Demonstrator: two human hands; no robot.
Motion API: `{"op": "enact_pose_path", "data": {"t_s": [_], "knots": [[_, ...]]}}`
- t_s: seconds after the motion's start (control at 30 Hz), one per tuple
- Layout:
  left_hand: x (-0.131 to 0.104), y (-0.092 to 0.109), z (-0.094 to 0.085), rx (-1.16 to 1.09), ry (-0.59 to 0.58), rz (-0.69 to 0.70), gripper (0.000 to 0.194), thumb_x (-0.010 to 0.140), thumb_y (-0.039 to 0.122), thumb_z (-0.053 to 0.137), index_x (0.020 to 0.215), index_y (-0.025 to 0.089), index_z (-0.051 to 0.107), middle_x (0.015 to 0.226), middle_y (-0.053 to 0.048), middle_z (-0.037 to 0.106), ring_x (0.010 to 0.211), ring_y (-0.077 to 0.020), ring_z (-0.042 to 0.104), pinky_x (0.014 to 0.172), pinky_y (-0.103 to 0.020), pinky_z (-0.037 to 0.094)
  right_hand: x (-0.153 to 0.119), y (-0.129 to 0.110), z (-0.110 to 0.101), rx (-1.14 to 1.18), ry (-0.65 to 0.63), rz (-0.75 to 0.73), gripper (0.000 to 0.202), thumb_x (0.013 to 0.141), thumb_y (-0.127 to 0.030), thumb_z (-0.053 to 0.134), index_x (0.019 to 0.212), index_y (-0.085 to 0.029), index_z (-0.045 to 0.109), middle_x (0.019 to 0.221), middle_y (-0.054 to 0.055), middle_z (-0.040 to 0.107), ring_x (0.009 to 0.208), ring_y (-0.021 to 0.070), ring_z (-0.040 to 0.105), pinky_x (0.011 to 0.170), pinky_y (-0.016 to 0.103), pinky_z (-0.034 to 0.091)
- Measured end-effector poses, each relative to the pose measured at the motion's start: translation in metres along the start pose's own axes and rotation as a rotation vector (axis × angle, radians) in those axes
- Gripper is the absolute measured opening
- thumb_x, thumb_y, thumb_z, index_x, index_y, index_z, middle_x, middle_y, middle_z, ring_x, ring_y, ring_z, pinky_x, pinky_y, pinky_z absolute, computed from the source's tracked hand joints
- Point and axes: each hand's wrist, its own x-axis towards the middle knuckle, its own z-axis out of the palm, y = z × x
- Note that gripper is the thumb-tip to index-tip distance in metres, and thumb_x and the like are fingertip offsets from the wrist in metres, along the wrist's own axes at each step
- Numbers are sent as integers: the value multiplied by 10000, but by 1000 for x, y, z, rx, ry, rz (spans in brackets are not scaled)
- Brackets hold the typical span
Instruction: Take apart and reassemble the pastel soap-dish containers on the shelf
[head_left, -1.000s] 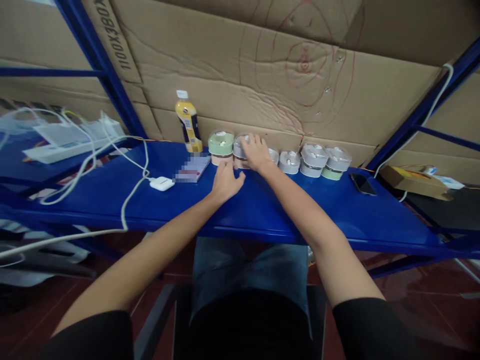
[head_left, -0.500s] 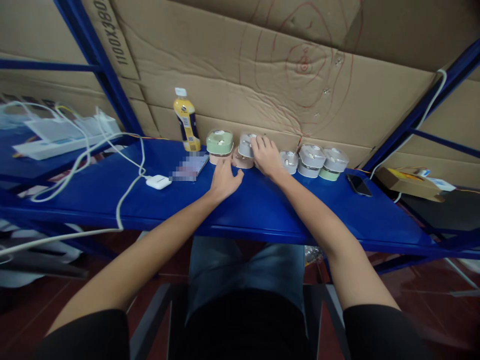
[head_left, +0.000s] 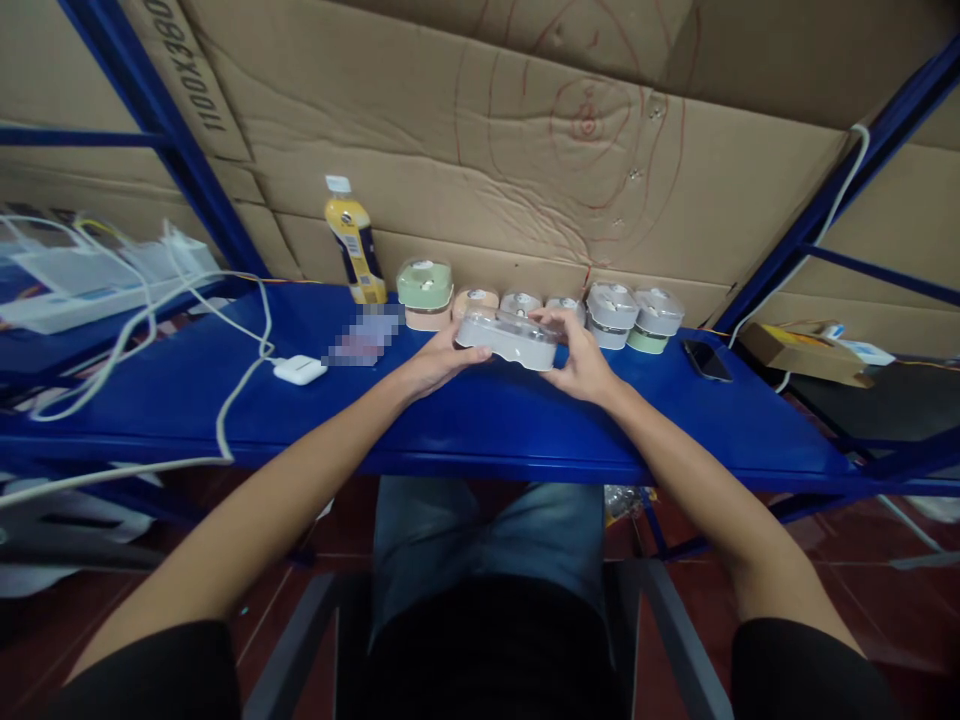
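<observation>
A grey box with a clear lid is held up over the blue table, slightly tilted. My left hand grips its left end, the thumb along the front. Around its right end are the fingers of my right hand. Behind it, partly covered, stand a peach box and two grey boxes. To the left a green box is stacked on a pinkish one. On the right are a grey stack and a grey box on a green one.
The blue table also bears a yellow bottle, a blurred flat item, a white cabled case and a phone. Cardboard stands behind. An open carton lies at the right.
The grey box has come off the peach one toward me and now spans both hands. My left hand has left the green stack's front and closed on the box. The view has shifted slightly.
</observation>
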Motion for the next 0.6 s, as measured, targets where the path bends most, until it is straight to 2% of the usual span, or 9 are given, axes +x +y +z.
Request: {"op": "enact_pose_path", "data": {"t_s": [0.17, 0.27, 0.4, 0.47, 0.53, 0.6], "knots": [[-2, -5, -2, 259, -16, -56, 827, 599, 427, 1039, 1312, 169, 710, 1371, -188, 768, 1357, -424, 699, 1202, -591, 527, -12, 3, -4, -28, -124, 52, 621, 883, -288, 763, 1457, -246, 529, 1581, 191, 653, 1453, 358, 664, 1206, 567, 573], [-3, -6, -3, 461, 1, -11, 883, 560, 425, 1048, 1326, 183, 683, 1419, -190, 742, 1361, -419, 693, 1198, -602, 527, -15, 5, -8, -109, -220, 113, 736, 872, -303, 796, 1549, -227, 516, 1589, 199, 654, 1456, 382, 663, 1213, 587, 568], [-5, -8, 0, 621, -13, 62, 1014, 559, 493, 1053, 1422, 177, 625, 1464, -204, 712, 1378, -425, 682, 1206, -602, 521, -14, 4, -12, -136, -335, 118, 1095, 735, -579, 974, 1654, -243, 482, 1673, 188, 586, 1528, 439, 592, 1273, 646, 503], [-6, -11, 3, 672, -32, 75, 1074, 546, 520, 1058, 1459, 183, 604, 1493, -211, 694, 1399, -440, 668, 1218, -617, 506, -11, 0, -9, -128, -344, 126, 1211, 688, -727, 972, 1676, -236, 473, 1685, 200, 571, 1540, 453, 575, 1279, 661, 486], [-5, -15, 6, 691, -49, 89, 1102, 542, 536, 1057, 1479, 194, 591, 1512, -214, 683, 1417, -455, 656, 1227, -634, 493, -8, -6, -3, -143, -338, 147, 1202, 722, -798, 920, 1678, -218, 480, 1673, 220, 577, 1529, 457, 580, 1266, 658, 492], [-4, -19, 8, 692, -54, 117, 1109, 534, 546, 1059, 1479, 200, 591, 1523, -218, 675, 1425, -468, 650, 1231, -643, 488, -4, -12, 5, -180, -331, 169, 1098, 794, -806, 862, 1657, -222, 512, 1629, 220, 616, 1476, 452, 621, 1221, 654, 527]]}}
